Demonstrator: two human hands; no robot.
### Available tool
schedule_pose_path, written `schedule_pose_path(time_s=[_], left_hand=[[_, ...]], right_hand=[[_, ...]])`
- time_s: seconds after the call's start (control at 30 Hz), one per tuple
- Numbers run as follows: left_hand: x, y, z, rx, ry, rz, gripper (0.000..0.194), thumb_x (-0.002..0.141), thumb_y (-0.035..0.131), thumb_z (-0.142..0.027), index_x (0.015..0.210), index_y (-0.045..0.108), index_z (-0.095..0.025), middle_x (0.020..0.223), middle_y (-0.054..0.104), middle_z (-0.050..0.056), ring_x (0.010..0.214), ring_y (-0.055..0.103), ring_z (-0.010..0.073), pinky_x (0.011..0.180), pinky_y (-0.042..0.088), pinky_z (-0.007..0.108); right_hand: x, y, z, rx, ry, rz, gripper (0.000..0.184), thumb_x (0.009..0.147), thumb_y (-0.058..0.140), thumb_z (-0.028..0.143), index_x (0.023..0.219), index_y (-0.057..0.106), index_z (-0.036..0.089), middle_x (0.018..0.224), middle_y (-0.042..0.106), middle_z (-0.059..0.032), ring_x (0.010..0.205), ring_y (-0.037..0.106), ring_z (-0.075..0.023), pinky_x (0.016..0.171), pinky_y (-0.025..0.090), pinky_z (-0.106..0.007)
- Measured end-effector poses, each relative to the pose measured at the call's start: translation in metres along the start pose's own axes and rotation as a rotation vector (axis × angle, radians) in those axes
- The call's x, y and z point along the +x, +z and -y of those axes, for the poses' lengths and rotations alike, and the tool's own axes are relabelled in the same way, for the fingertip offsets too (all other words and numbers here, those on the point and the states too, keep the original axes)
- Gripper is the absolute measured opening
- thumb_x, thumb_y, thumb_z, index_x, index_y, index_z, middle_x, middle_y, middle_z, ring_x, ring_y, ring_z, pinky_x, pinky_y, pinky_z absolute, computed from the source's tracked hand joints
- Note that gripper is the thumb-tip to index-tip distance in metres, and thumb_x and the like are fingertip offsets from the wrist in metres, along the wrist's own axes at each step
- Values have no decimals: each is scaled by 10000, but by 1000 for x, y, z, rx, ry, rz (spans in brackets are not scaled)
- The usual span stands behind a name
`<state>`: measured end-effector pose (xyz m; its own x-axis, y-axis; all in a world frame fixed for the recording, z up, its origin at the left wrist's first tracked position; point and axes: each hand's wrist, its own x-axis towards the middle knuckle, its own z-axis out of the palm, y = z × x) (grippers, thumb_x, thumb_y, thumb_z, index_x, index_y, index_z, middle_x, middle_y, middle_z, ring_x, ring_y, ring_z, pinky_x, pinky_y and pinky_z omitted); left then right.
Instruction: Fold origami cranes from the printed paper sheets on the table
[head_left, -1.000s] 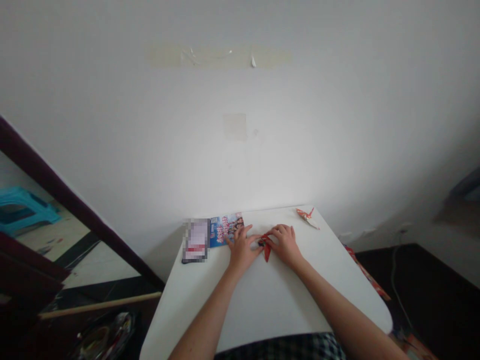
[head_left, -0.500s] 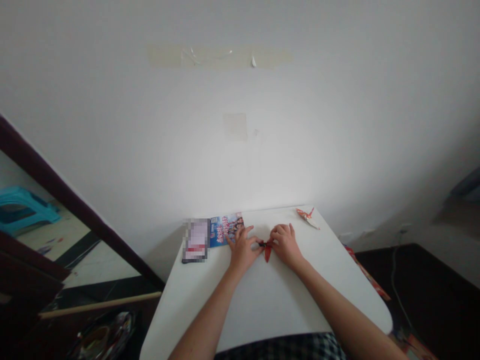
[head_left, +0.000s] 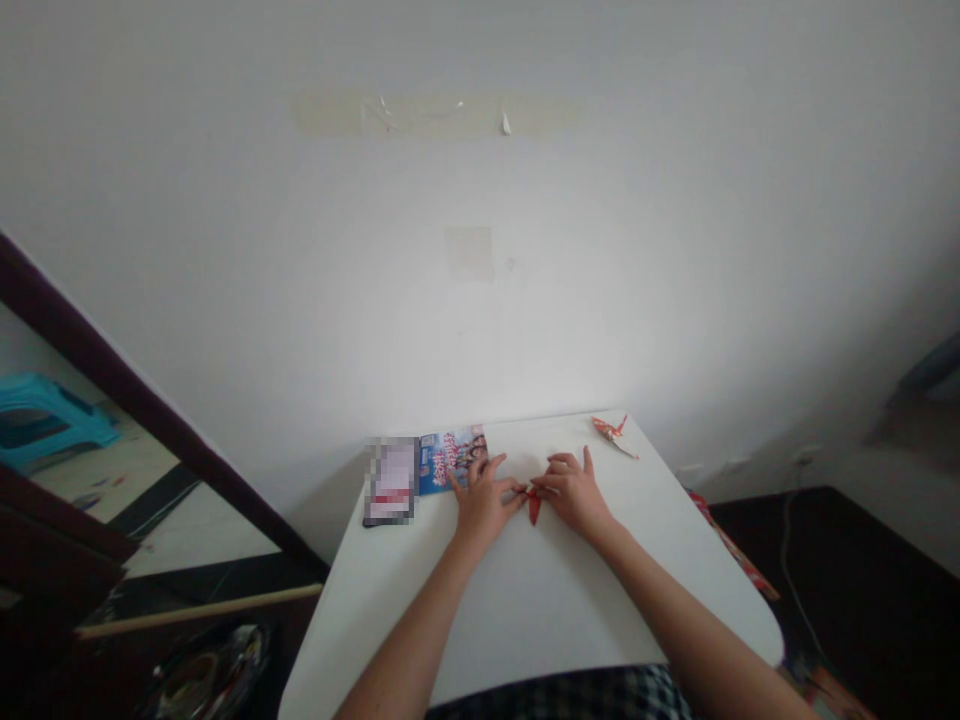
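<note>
A small piece of folded red paper (head_left: 534, 508) lies on the white table (head_left: 551, 610), between my two hands. My left hand (head_left: 484, 505) pinches its upper left part with thumb and forefinger, the other fingers spread. From the other side my right hand (head_left: 574, 492) grips the upper right part with its fingertips, one finger raised. The fingers cover the top of the paper, and only a pointed red flap shows below them. A folded paper crane (head_left: 615, 436), orange-red and white, rests at the table's back right corner.
Left of my hands lie a blue printed leaflet (head_left: 437, 464) and a dark-edged, blurred flat object (head_left: 393, 482). The white wall (head_left: 465, 340) stands right behind the table. A blue plastic stool (head_left: 56, 415) shows at far left, and a cable (head_left: 791, 560) runs down at right.
My right hand's fingers have shifted a little and straightened over the paper, one now lifted higher. The left hand stays nearly in place. The crane and leaflet have not moved.
</note>
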<state>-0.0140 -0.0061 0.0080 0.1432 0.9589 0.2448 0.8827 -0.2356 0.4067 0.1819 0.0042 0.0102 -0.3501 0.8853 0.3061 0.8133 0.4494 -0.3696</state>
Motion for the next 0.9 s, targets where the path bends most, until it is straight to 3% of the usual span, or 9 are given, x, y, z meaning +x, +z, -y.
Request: schedule_pose_path(time_s=[0.27,0.63,0.9], left_hand=[[-4,1,-2,56,27,-31,185,846,718,-423,1023,770,-418,1510,535,-29,1423,366,349,1158,29,789],[-8,-7,-8,177,122,-43,204,892,663,-424,1068,749,-482,1509,538,-49,1437,375,359,1126,-48,822],[-5,-7,-5,169,-20,-32,180,845,670,-565,969,779,-492,1569,464,-31,1429,381,365,1110,12,828]], right_hand=[[1,-3,2,-56,3,75,302,937,626,252,1093,738,485,1053,699,-22,1287,469,-259,1169,5,-708],[1,-11,10,-147,65,64,263,917,683,335,1101,722,518,1110,647,-26,1264,466,-252,1186,42,-686],[-1,-11,11,-133,173,53,196,903,688,439,1084,739,493,1109,639,-47,1233,476,-276,1162,73,-722]])
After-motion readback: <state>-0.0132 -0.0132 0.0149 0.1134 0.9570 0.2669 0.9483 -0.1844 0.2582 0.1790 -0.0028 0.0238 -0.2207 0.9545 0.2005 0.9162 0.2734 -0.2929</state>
